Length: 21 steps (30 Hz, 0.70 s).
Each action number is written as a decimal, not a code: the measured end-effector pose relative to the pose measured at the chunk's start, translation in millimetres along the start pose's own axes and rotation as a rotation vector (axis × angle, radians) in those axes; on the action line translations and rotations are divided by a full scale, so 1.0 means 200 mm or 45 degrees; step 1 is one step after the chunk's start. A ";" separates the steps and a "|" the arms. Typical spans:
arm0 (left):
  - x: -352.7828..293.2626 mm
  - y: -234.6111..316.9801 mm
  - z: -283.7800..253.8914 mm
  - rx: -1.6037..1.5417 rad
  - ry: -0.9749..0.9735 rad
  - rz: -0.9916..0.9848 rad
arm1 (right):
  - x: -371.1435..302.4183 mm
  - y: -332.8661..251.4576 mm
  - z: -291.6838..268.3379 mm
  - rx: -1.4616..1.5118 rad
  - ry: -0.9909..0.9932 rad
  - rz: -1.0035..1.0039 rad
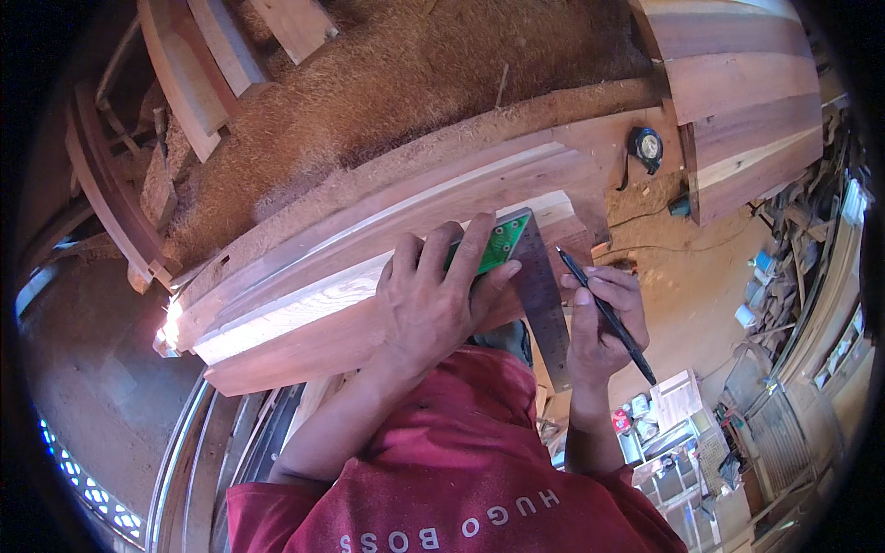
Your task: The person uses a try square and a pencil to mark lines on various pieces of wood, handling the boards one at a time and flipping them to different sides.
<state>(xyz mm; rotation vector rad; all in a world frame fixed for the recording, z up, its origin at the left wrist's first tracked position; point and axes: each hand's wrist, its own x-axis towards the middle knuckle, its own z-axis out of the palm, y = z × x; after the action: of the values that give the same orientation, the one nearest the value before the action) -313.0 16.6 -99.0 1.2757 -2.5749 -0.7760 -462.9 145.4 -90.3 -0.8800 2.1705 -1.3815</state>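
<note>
My left hand (429, 281) is closed around the green stock of a try square (544, 295), pressing it against a wooden board (304, 323). The square's dark metal blade lies across the board near its right end and sticks out past the near edge. A black pen (604, 313) is pinched in my right hand (604, 323), its tip pointing up and left, close to the blade's right side. Whether the tip touches the wood I cannot tell. Parts of the stock and board are hidden under my left hand.
Behind the board lies another long board (406, 221) on the bench. A black tape measure (645, 147) rests at the back right, next to a joined wooden panel (751, 101). Wood shavings (396, 92) cover the ground beyond. Curved timber pieces (184, 74) lie at the far left.
</note>
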 end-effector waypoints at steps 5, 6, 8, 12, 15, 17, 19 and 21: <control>0.01 0.00 -0.01 -0.007 -0.013 0.008 | 0.01 0.00 -0.01 -0.075 -0.029 -0.045; 0.01 0.00 0.00 -0.005 -0.011 0.015 | 0.02 0.00 -0.01 -0.114 -0.062 -0.101; 0.01 0.00 0.00 -0.003 -0.010 0.021 | 0.04 -0.02 -0.01 -0.153 -0.097 -0.155; 0.00 -0.02 0.02 0.017 0.016 0.047 | 0.06 -0.04 0.00 -0.120 -0.102 -0.169; 0.00 -0.03 0.03 0.034 0.045 0.063 | 0.06 -0.04 0.00 -0.129 -0.103 -0.176; 0.00 -0.03 0.03 0.032 0.040 0.056 | 0.07 -0.04 0.00 -0.132 -0.101 -0.187; 0.00 -0.03 0.03 0.033 0.036 0.059 | 0.07 -0.04 0.00 -0.124 -0.109 -0.187; 0.00 -0.02 0.02 0.033 0.041 0.059 | 0.07 -0.04 0.00 -0.131 -0.111 -0.196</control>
<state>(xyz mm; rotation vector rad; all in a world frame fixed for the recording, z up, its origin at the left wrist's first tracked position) -311.0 16.6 -105.7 1.2210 -2.5873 -0.7094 -470.3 131.9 -82.9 -1.1453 2.1624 -1.2842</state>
